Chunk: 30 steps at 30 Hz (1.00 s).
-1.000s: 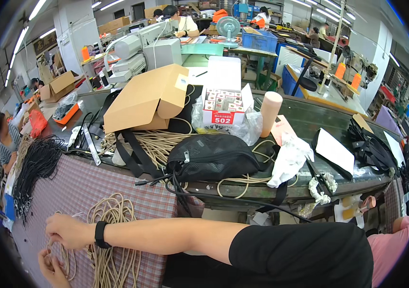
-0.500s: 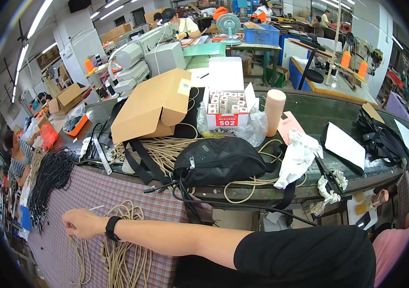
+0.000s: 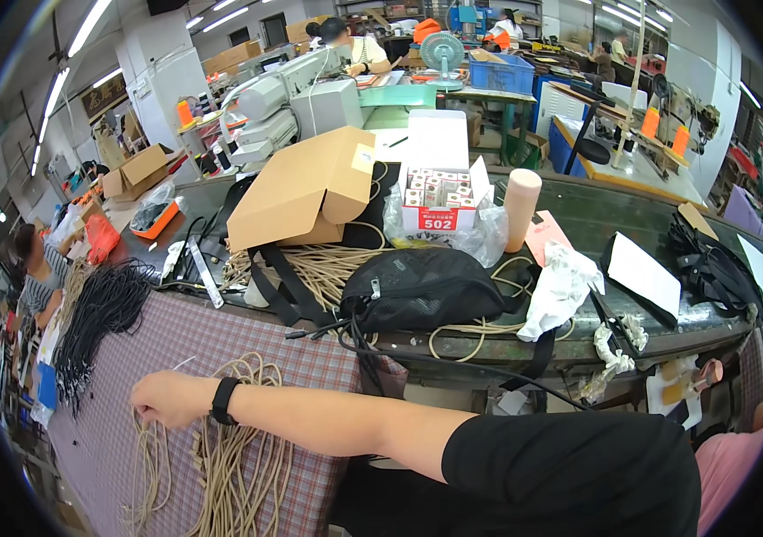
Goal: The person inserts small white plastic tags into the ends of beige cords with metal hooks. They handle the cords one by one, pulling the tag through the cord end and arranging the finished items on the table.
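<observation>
My right hand [image 3: 165,399], with a black wristband on the wrist, reaches across to the left. It lies on a bundle of beige cords [image 3: 229,456] spread on a checked cloth [image 3: 220,336]. The fingers are curled around the cords at the bundle's upper left end. My black sleeve fills the lower right. My left hand is out of the picture.
A heap of black cords [image 3: 100,313] lies to the left. Behind the cloth are a black bag [image 3: 426,286], more beige cord [image 3: 310,268], an open cardboard box [image 3: 301,188], a white box of small cartons [image 3: 435,192], a pink roll [image 3: 520,206] and a sewing machine [image 3: 292,89]. People work at the left and far back.
My right hand has shifted slightly right and up along the cord bundle. My left hand, seen beside it a second ago, has left the view.
</observation>
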Each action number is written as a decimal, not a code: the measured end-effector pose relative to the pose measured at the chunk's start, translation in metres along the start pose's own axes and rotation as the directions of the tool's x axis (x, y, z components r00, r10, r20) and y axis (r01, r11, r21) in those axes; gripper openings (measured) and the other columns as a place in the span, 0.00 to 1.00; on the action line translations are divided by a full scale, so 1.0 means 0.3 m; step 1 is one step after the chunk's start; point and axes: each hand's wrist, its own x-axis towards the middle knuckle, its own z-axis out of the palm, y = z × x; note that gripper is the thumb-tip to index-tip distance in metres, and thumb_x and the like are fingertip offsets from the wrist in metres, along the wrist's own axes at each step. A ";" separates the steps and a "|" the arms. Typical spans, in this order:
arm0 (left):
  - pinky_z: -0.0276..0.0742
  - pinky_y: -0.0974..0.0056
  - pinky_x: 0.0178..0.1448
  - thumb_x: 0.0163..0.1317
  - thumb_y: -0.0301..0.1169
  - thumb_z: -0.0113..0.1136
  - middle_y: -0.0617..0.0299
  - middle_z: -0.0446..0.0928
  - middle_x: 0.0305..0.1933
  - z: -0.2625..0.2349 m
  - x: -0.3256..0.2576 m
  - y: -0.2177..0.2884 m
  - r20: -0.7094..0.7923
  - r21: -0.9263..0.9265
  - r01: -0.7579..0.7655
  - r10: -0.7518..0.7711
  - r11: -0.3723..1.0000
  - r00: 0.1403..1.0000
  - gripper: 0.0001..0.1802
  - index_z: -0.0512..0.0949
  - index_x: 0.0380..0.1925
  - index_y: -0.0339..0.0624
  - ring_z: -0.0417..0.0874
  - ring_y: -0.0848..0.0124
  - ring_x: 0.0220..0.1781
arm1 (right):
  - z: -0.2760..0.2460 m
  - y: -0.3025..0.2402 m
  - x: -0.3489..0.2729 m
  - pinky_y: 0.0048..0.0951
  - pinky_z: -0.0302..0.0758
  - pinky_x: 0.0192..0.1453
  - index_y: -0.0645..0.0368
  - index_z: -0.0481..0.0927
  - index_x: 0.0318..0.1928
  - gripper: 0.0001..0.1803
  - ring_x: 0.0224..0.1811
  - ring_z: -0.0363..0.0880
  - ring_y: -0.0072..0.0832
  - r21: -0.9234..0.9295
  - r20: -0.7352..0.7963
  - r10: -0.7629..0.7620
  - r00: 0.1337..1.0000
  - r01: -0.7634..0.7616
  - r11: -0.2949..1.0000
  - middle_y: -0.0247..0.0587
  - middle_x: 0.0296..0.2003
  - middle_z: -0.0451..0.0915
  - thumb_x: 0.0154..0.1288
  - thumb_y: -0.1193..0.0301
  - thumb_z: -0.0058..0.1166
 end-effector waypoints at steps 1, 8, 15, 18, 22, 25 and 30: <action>0.80 0.56 0.53 0.78 0.30 0.65 0.50 0.88 0.45 0.004 -0.002 0.015 -0.019 -0.002 0.021 -0.021 1.000 1.000 0.16 0.84 0.55 0.24 0.82 0.61 0.45 | -0.004 0.003 -0.002 0.48 0.80 0.51 0.62 0.82 0.34 0.06 0.46 0.84 0.49 -0.022 0.002 -0.003 1.000 0.003 1.000 0.47 0.38 0.84 0.65 0.73 0.64; 0.79 0.52 0.55 0.79 0.28 0.61 0.45 0.87 0.43 0.009 0.001 -0.164 -0.108 0.037 0.024 -0.020 0.999 0.994 0.13 0.84 0.49 0.24 0.82 0.58 0.44 | -0.012 -0.003 0.006 0.47 0.80 0.51 0.59 0.85 0.31 0.03 0.45 0.83 0.44 -0.255 0.039 -0.175 0.984 0.179 0.950 0.41 0.38 0.84 0.59 0.74 0.66; 0.77 0.50 0.57 0.81 0.33 0.57 0.42 0.86 0.42 0.007 0.022 -0.232 -0.127 0.079 0.074 -0.063 0.994 0.990 0.17 0.83 0.46 0.24 0.82 0.53 0.44 | -0.008 0.017 0.000 0.49 0.80 0.51 0.58 0.84 0.32 0.02 0.45 0.81 0.46 -0.244 -0.146 -0.160 0.976 0.121 0.962 0.41 0.36 0.80 0.58 0.76 0.65; 0.77 0.50 0.55 0.80 0.31 0.57 0.42 0.86 0.41 0.000 0.016 -0.263 -0.142 0.084 0.031 -0.019 0.996 0.990 0.16 0.84 0.46 0.25 0.81 0.53 0.42 | 0.014 0.004 0.007 0.50 0.79 0.52 0.60 0.82 0.33 0.03 0.46 0.81 0.48 -0.089 -0.230 -0.073 0.971 0.054 0.995 0.44 0.37 0.80 0.59 0.77 0.64; 0.78 0.50 0.52 0.79 0.32 0.60 0.44 0.86 0.37 0.014 0.006 -0.150 -0.068 0.107 0.008 -0.001 0.994 0.998 0.16 0.85 0.43 0.25 0.81 0.56 0.39 | -0.013 0.013 -0.003 0.49 0.80 0.49 0.61 0.81 0.33 0.04 0.44 0.83 0.50 -0.086 -0.213 -0.009 0.977 -0.010 0.996 0.47 0.35 0.82 0.61 0.76 0.64; 0.78 0.51 0.51 0.78 0.34 0.62 0.45 0.87 0.35 -0.017 -0.009 -0.164 -0.078 0.142 0.039 -0.028 0.989 0.997 0.17 0.86 0.41 0.24 0.82 0.59 0.39 | -0.049 0.003 -0.002 0.49 0.79 0.46 0.61 0.82 0.33 0.05 0.41 0.85 0.51 -0.009 -0.135 0.064 0.989 -0.066 0.998 0.49 0.32 0.83 0.62 0.74 0.65; 0.79 0.52 0.51 0.79 0.36 0.63 0.45 0.90 0.38 -0.023 -0.035 -0.211 -0.179 0.059 0.098 -0.086 0.993 0.980 0.19 0.87 0.42 0.25 0.82 0.60 0.39 | -0.050 -0.052 -0.002 0.51 0.79 0.44 0.61 0.83 0.34 0.04 0.40 0.86 0.51 0.055 -0.051 0.123 0.991 -0.120 0.991 0.49 0.32 0.84 0.61 0.73 0.65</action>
